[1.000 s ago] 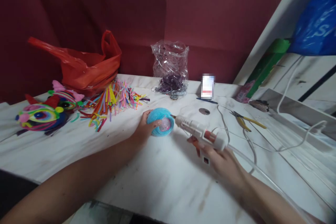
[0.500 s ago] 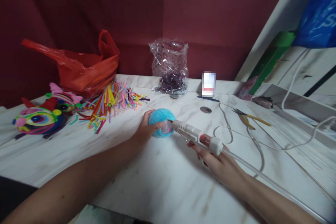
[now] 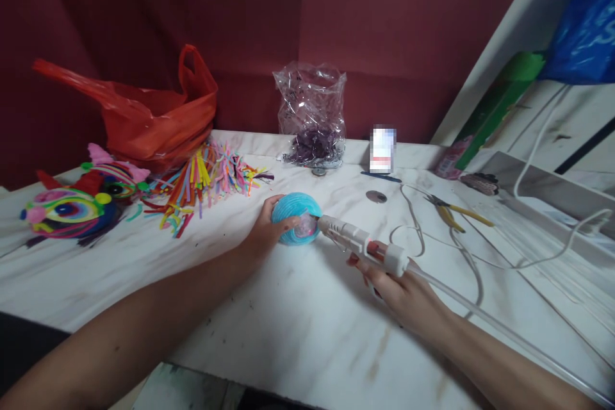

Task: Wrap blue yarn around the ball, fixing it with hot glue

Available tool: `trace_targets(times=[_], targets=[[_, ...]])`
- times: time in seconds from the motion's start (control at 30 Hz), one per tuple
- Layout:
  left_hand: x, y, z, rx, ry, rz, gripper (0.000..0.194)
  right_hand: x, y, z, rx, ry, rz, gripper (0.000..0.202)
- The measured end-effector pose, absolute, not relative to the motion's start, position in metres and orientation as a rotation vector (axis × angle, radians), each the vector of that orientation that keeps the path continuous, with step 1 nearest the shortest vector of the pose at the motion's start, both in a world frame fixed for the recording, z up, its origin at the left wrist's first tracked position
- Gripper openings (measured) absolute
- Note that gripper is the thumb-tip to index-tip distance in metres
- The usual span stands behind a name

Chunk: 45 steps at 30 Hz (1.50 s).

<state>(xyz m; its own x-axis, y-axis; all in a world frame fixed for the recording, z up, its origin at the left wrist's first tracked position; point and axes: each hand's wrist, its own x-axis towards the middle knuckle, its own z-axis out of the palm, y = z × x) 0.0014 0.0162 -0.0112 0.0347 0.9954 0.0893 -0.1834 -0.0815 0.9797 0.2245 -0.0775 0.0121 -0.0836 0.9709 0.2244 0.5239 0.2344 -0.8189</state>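
My left hand (image 3: 269, 224) is closed round the left side of a light-blue ball (image 3: 294, 204), which looks wrapped in fuzzy strands. A pale, see-through patch shows on the ball's near side, with my thumb at its edge. My right hand (image 3: 391, 285) grips a white hot glue gun (image 3: 346, 235). Its nozzle points left and meets or nearly meets the pale patch; I cannot tell whether they touch. A long clear glue stick (image 3: 461, 301) runs out of the gun's back end over my right forearm.
Colourful animal-face figures (image 3: 67, 213), pipe cleaners (image 3: 202, 173) and a red plastic bag (image 3: 158, 122) lie left. A clear bag (image 3: 312, 115) with dark purple contents stands behind. Rightward are a grey disc (image 3: 376, 196), yellow-handled pliers (image 3: 454, 213), a white cord (image 3: 418, 237) and a grey tray (image 3: 533, 182).
The view has tilted slightly, so everything sits a little higher. The glue gun's nozzle has shifted slightly against the ball's pale patch; both hands keep their holds.
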Motion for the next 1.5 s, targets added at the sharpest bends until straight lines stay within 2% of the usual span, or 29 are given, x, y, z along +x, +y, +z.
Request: trace_targets(times=[0.7, 1.1, 1.5], targets=[[0.0006, 0.0160, -0.0128, 1.184, 1.021, 1.281, 0.070, 0.2234, -0.0762, 0.0134, -1.406, -1.791, 0.699, 0.030], [0.0035, 0.0110, -0.0081, 1.168, 1.028, 1.318, 0.059, 0.2246, -0.0768, 0.0136, -1.460, -1.769, 0.687, 0.031], [0.0035, 0.0125, -0.0096, 1.163, 1.004, 1.317, 0.063, 0.2246, -0.0756, 0.0110, -1.429, -1.791, 0.720, 0.029]])
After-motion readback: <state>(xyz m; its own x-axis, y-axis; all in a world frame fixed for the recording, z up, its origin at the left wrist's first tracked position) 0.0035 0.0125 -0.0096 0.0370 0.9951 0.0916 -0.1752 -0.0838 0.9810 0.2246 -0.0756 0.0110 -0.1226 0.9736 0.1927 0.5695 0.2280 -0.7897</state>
